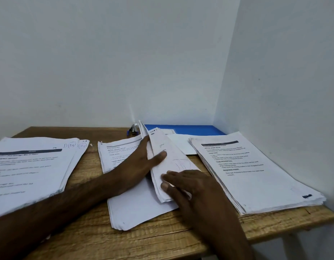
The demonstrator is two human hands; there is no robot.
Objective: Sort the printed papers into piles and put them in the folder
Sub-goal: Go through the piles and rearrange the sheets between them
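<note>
Fingers (pixel 146 143) and thumb of the left hand (pixel 141 160) pinch a lifted bundle (pixel 171 162) off the middle pile (pixel 136 207) on the desk (pixel 162 239). The right hand (pixel 192 184) presses it flat-fingered. The sheets look light, floppy and slippery, so grip along the long edge. The blue folder (pixel 190 129) lies far.
</note>
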